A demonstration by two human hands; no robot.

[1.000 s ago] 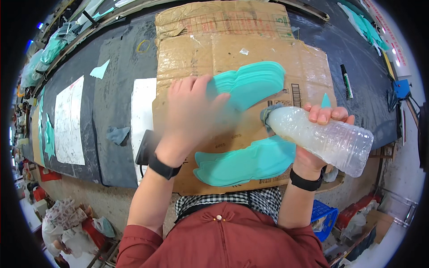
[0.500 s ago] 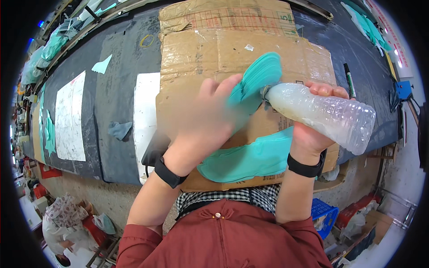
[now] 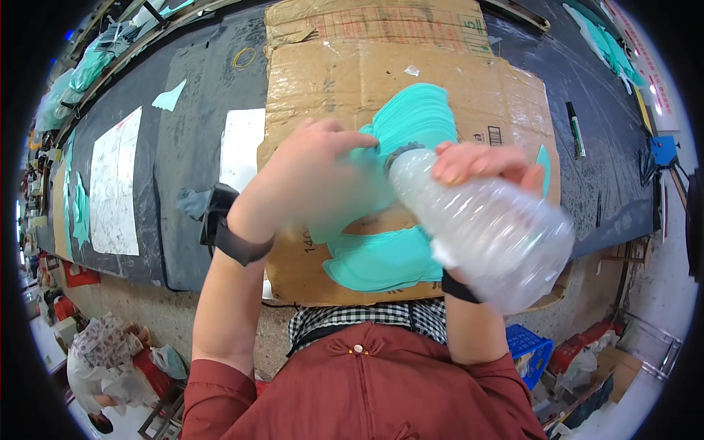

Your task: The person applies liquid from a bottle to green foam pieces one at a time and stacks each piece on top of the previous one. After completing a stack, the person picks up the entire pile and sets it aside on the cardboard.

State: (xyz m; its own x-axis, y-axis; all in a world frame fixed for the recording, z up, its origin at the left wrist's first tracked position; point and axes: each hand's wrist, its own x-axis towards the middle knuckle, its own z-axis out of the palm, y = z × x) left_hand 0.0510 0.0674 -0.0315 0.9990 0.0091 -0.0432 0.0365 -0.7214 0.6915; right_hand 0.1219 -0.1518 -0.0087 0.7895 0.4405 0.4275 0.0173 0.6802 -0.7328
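Note:
My right hand [image 3: 484,165] is closed round a clear plastic bottle [image 3: 491,220] with whitish liquid inside. The bottle is tilted, its dark-capped mouth [image 3: 400,152] pointing up-left onto a fanned stack of teal sheet pieces [image 3: 414,114]. Along the stack's left edge, my left hand [image 3: 308,169] grips it, index finger laid against the layers; its lower fingers are smeared. Nearer me, more teal cut pieces [image 3: 381,260] lie flat on a cardboard sheet [image 3: 308,81], partly covered by the bottle.
White paper sheets [image 3: 117,183] lie on the dark table to the left, beside a teal scrap [image 3: 169,97] and a grey cloth scrap [image 3: 192,203]. A marker pen [image 3: 576,128] lies right of the cardboard. Below the table at right stands a blue crate [image 3: 529,352].
My left hand has moved left, and the teal stack is spread into a wider fan. The bottle has swung down and left, its mouth further left over the stack.

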